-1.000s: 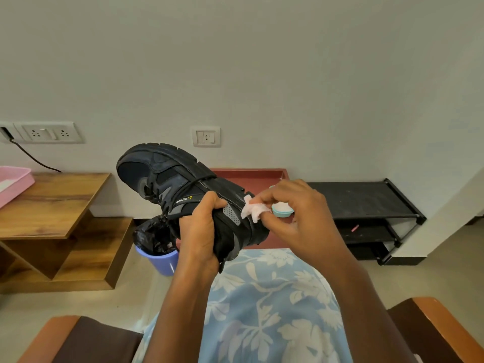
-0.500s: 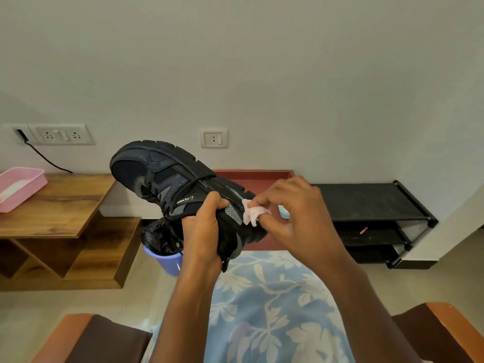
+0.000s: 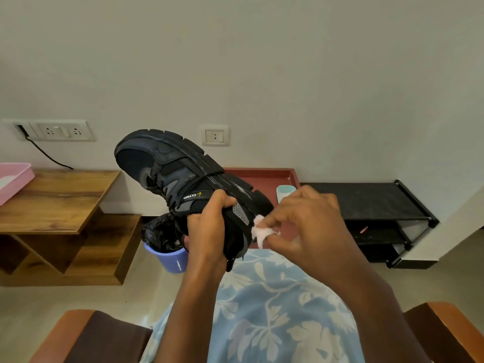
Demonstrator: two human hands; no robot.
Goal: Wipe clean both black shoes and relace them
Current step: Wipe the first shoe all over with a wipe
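Note:
A black shoe (image 3: 167,166) is held up in the air on its side, sole facing up and right, toe pointing up-left. My left hand (image 3: 209,229) grips it around the heel end. My right hand (image 3: 306,218) pinches a small crumpled white wipe (image 3: 260,230) against the heel edge of the sole. The sole's side looks wet and shiny. No second shoe is in view.
A purple bin with a black liner (image 3: 165,244) stands on the floor below the shoe. A wooden side table (image 3: 57,197) with a pink tray (image 3: 14,179) is at left. A red tray (image 3: 262,176) and a black shoe rack (image 3: 372,203) stand against the wall. Chair armrests (image 3: 450,334) flank my lap.
My right hand has slid the wipe down along the sole toward the heel. The shoe has stayed in my left hand's grip. The camera view shifted slightly.

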